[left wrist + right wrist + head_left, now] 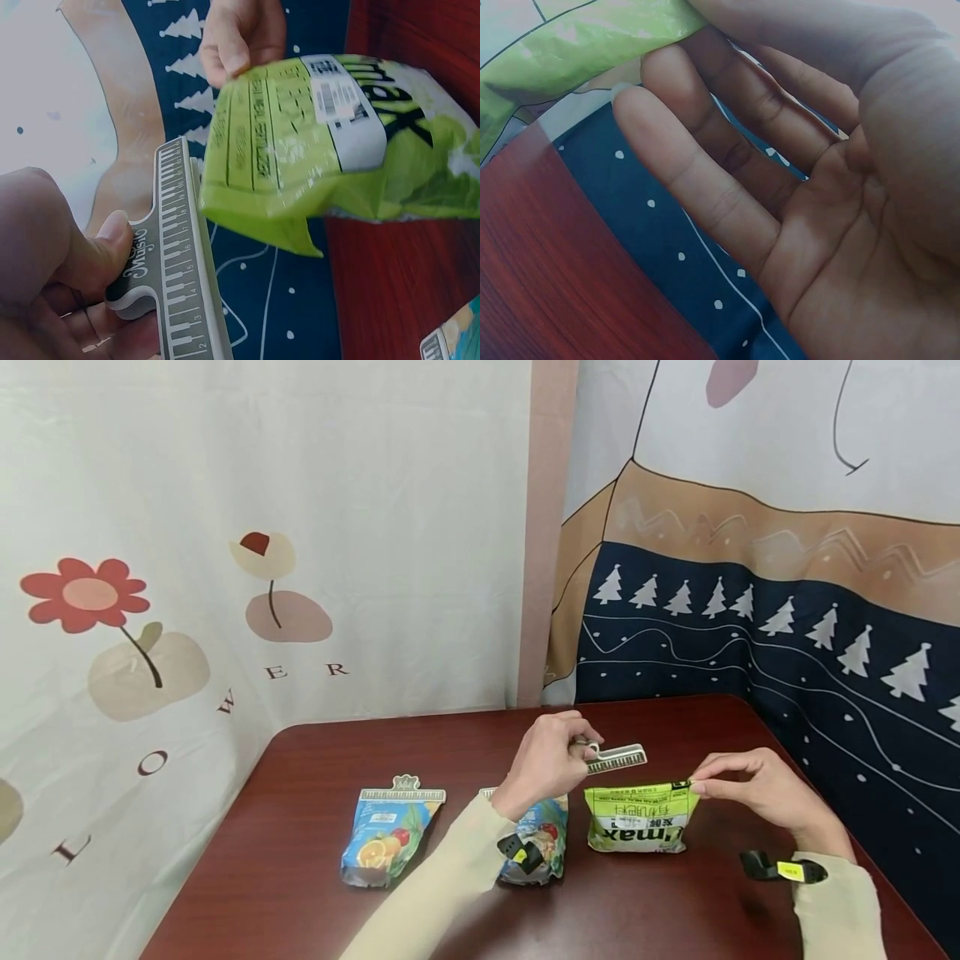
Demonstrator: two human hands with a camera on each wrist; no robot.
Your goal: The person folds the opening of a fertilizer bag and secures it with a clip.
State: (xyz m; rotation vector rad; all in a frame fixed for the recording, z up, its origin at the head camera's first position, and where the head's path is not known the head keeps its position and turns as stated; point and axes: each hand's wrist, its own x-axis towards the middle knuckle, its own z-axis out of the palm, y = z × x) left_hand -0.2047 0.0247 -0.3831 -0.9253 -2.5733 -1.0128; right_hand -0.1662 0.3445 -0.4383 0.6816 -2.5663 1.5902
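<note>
My left hand [551, 756] pinches a wide bag clip [180, 262] by its handle, which reads "Music" and has piano keys and a ruler along its bar. In the head view the clip is held in the air just above and left of a green fertilizer bag [637, 818]. With thumb and fingers, my right hand [757, 785] pinches the top right corner of that bag. The bag's top edge is folded flat, and its printing appears upside down in the head view. In the right wrist view, the lower fingers [697, 172] spread loosely below the green edge.
Two blue fruit-printed bags stand to the left; a clip [405, 789] sits across the top of the far-left bag [390, 843]. My left forearm partly covers the other blue bag [551, 835]. Printed curtains rise behind the dark red table [300, 777].
</note>
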